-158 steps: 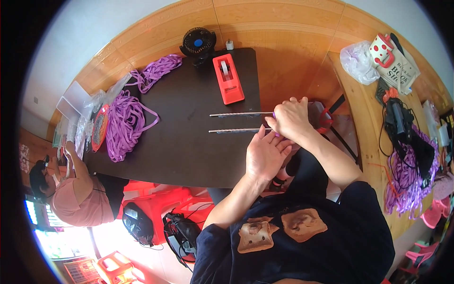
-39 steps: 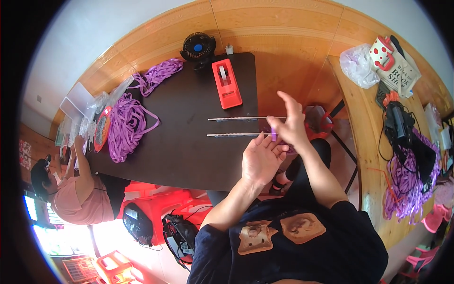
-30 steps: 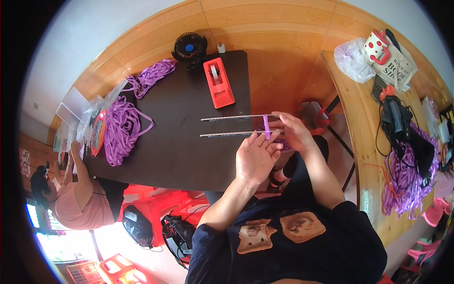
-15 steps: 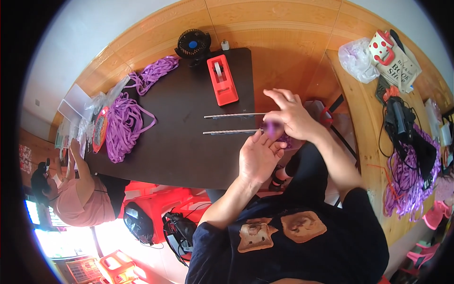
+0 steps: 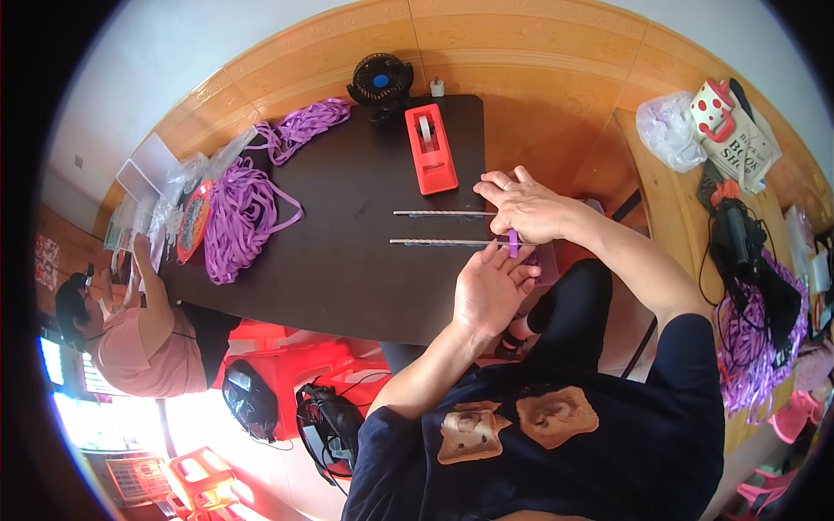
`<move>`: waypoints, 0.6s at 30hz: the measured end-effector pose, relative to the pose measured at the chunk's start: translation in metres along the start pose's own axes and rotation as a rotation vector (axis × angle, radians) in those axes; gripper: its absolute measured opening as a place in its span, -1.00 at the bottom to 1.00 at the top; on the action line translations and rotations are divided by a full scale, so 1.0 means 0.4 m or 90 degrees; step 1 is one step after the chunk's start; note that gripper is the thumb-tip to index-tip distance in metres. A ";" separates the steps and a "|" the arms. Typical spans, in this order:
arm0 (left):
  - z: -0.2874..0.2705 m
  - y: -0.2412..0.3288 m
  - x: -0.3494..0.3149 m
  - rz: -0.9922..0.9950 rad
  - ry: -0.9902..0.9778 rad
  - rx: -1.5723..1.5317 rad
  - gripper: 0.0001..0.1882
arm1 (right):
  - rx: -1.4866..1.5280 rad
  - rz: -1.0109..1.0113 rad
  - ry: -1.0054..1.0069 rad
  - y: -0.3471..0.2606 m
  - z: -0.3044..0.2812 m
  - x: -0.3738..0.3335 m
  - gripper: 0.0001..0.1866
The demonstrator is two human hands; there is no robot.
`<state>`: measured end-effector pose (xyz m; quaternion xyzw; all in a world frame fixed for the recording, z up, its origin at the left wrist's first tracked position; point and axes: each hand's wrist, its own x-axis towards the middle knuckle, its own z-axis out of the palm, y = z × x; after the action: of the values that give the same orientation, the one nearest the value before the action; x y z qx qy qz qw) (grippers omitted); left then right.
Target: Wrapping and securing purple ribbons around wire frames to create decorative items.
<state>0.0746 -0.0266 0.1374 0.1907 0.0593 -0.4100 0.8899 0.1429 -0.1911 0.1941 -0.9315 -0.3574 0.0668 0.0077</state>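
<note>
Two thin twisted metal rods [image 5: 439, 242] lie parallel across the dark table, their right ends reaching past its edge to my hands. A short purple ribbon strip [image 5: 513, 244] hangs across the nearer rod. From above, my right hand [image 5: 527, 210] is closed on the strip, palm down, with a ring on one finger. Just below, my left hand [image 5: 491, 293] is palm up with loosely extended fingers, its fingertips beside the ribbon and rod. More purple ribbon shows behind the left fingers, partly hidden.
A red tape dispenser [image 5: 431, 149] and black fan [image 5: 380, 82] stand at the table's back. Heaps of purple ribbon [image 5: 239, 221] lie on its left, near a person [image 5: 135, 343] in pink. A wooden bench [image 5: 665, 204] at right bears a spotted mug, bags and cables.
My right hand has turned palm down and drawn in over the rods. The purple ribbon, blurred before, now shows as a strip at the nearer rod. My left hand stays palm up.
</note>
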 end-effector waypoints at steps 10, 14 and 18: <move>0.004 0.005 0.000 -0.011 0.019 -0.002 -0.43 | 0.358 0.137 0.440 0.051 0.090 -0.131 -0.55; -0.001 0.006 0.003 -0.012 0.005 -0.002 -0.42 | 1.152 0.419 0.486 0.029 0.217 -0.148 -0.82; 0.008 0.004 0.003 -0.006 0.002 -0.009 -0.41 | 1.306 0.384 0.503 -0.007 0.306 -0.130 -0.75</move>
<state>0.0762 -0.0277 0.1404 0.1846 0.0644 -0.4136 0.8892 0.0870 -0.2277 0.0791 -0.4900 0.1317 0.0285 0.8613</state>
